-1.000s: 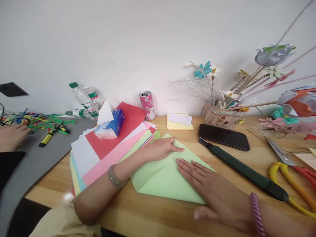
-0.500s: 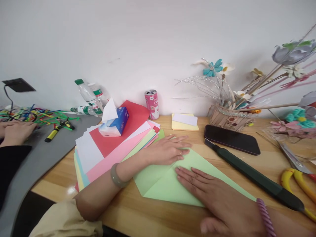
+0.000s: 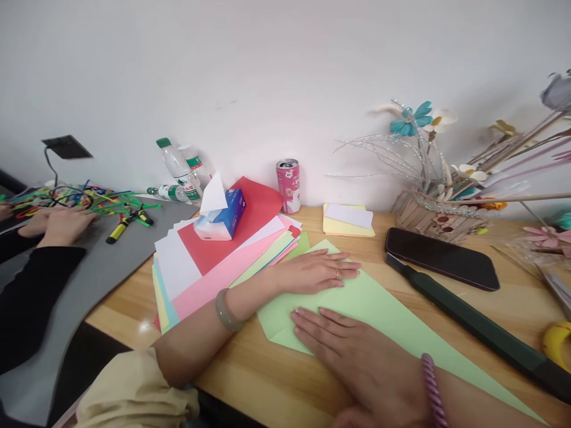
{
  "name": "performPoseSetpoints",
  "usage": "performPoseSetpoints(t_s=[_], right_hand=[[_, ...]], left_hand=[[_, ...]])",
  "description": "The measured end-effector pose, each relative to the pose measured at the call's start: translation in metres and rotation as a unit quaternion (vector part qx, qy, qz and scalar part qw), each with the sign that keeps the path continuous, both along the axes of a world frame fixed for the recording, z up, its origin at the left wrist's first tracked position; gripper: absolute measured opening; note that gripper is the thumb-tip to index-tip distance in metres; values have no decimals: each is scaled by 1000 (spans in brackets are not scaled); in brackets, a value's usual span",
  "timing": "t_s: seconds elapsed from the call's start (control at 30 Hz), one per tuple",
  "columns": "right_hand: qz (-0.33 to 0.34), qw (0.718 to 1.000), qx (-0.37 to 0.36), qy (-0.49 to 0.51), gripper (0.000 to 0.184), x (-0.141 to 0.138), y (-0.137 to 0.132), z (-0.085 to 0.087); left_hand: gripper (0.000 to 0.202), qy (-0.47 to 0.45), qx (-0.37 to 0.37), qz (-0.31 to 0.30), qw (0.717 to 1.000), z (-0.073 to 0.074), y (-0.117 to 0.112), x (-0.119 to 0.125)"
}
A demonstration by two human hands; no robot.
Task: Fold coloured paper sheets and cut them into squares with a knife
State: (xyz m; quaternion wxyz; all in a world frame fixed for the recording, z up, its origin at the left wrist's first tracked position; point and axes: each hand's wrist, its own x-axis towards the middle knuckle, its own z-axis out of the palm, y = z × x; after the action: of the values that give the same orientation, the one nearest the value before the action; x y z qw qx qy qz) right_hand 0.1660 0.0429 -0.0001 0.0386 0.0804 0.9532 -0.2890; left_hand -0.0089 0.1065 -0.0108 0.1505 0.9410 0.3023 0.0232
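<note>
A sheet of light green paper (image 3: 388, 303) with a folded edge lies on the wooden table under both my hands. My left hand (image 3: 314, 272) rests flat on its far left part, fingers stretched out to the right. Nearer to me, my right hand (image 3: 357, 351) lies palm down on the paper, its fingers straight and pointing left near the paper's left end. Neither hand grasps anything. My right forearm covers part of the paper's near side. Beside my left forearm is a stack of coloured paper (image 3: 214, 285), bearing a blue tissue box (image 3: 225, 220).
A dark green-handled cutter (image 3: 473, 321) and a black phone (image 3: 441, 258) lie at right, with yellow scissor handles (image 3: 555, 345) beyond. A pink can (image 3: 289, 185), small cards (image 3: 348, 220) and a flower basket (image 3: 439, 217) stand behind. At left, another person's hands (image 3: 66, 226) touch coloured sticks.
My right hand has slid left across the paper towards its left end. My left hand stays flat on the sheet. The view has turned left, and more of the other person's arms shows.
</note>
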Motion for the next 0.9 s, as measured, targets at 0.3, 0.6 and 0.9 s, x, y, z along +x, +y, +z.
performPoseSetpoints(t_s=[0.3,0.6,0.9], right_hand=[[72,989,106,69,60,-34,-24,-13],[-42,936,302,177,49,-42,-47,-42],[-150,901,387,126,42,0,-68,-43]], left_hand=[[39,-12,15,9,1000,3,-3,2],[47,41,150,30,987,-4,-26,23],[50,66,170,21,983,-17,-27,21]])
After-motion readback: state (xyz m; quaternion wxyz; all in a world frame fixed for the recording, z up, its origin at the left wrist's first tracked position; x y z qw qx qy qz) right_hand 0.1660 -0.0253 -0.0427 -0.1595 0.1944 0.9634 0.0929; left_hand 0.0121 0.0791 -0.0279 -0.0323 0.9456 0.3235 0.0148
